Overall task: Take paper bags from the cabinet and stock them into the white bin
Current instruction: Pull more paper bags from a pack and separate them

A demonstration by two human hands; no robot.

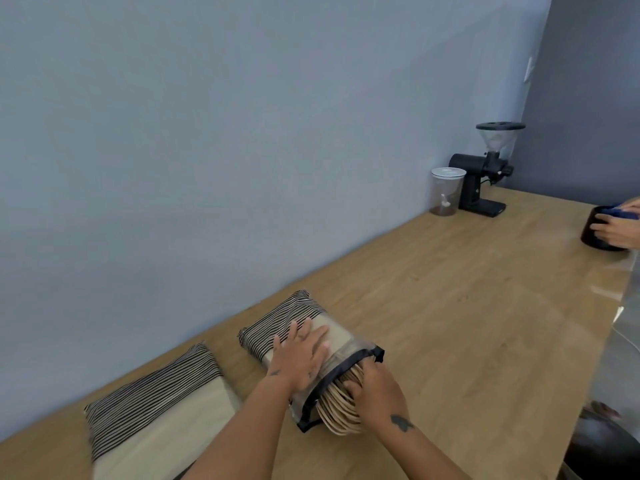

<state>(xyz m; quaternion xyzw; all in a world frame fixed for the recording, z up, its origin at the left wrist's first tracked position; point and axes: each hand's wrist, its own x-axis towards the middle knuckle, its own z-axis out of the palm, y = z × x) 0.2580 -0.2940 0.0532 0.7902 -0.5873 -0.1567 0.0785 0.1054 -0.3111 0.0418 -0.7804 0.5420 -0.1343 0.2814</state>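
Left hand (301, 355), left of the paper-bag bundle (341, 407): bare, forearm unsleeved, small dark tattoo (275, 373) at the wrist.
Right hand (375, 393), right of the bundle: bare, forearm unsleeved, larger dark tattoo (401, 423), blotch-shaped, on the wrist's back.

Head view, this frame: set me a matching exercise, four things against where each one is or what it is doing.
Things: 1 coffee grinder; 2 left hand; 3 second pack; 4 right hand.
States: A presses flat on the open pack; B stands at the counter's far end; C grips the bag handles; D lies untouched, lower left.
Pairs: 1-B, 2-A, 3-D, 4-C.
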